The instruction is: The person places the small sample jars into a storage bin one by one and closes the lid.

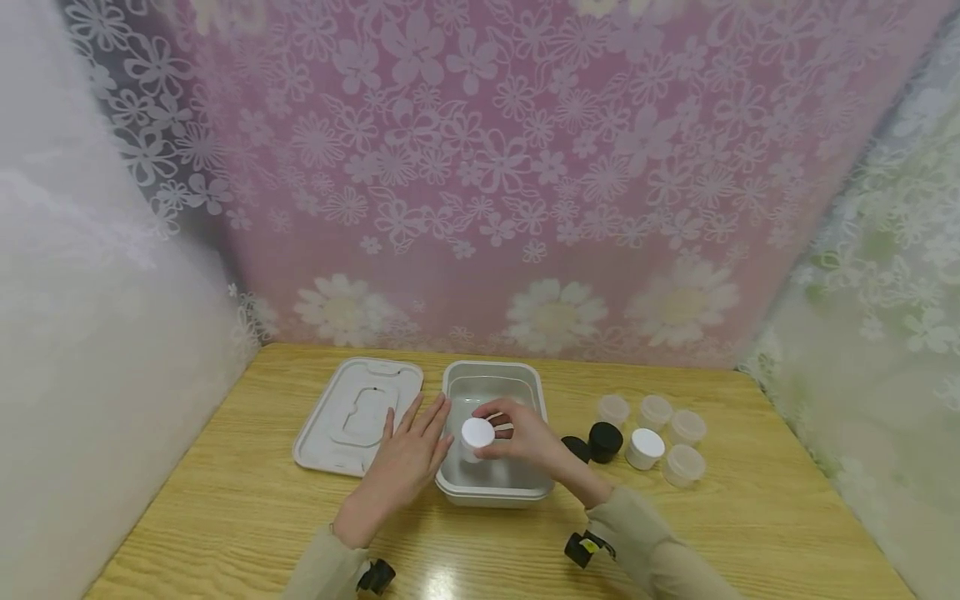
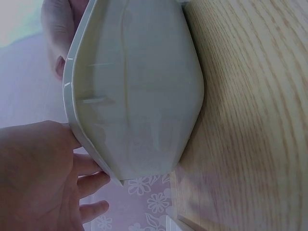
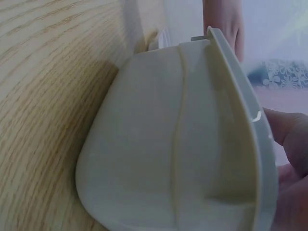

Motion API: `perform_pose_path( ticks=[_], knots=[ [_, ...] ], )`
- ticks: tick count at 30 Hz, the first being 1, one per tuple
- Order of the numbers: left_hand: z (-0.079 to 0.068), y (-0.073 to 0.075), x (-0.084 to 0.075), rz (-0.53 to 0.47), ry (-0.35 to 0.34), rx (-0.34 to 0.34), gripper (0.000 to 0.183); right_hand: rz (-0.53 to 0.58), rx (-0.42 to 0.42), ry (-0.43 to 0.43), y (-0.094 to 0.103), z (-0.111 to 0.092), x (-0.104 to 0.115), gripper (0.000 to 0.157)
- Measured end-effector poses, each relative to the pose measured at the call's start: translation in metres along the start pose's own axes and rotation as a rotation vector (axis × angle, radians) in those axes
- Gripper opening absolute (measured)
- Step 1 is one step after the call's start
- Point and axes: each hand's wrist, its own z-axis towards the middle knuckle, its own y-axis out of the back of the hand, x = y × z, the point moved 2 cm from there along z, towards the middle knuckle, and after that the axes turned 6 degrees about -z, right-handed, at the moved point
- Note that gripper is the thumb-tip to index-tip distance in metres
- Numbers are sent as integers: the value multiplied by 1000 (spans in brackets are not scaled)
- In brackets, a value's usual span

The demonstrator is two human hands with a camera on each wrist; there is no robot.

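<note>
In the head view a rectangular bin point(image 1: 491, 498), pale outside and grey inside, stands on the table. My right hand point(image 1: 522, 433) pinches a small round jar with a white lid point(image 1: 477, 432) over the bin's interior. From above I cannot tell whether the jar touches the bottom. My left hand point(image 1: 408, 454) lies along the bin's left rim with straight fingers. In the left wrist view, that hand point(image 2: 43, 168) touches the rim point(image 2: 70, 96). The right wrist view shows the bin's outer wall point(image 3: 139, 144) and part of my right hand point(image 3: 293, 159); the jar is hidden there.
A white lid point(image 1: 322, 425) lies flat left of the bin. To its right stand a black-lidded jar point(image 1: 605, 442), a second black one point(image 1: 576, 448), a white-lidded jar point(image 1: 645, 448) and several clear-topped jars point(image 1: 684, 465). A floral curtain point(image 1: 480, 208) hangs behind the table.
</note>
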Motion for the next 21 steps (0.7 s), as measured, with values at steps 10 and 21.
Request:
perform_pose_path(
  ticks=[10,21],
  knots=[
    [-2,0,0,1,-20,-18,54,-127,119,15,-17,3,-2,46],
    [-2,1,-1,5,-35,-33,54,-120,182,-20,-26,4,-4,44]
  ],
)
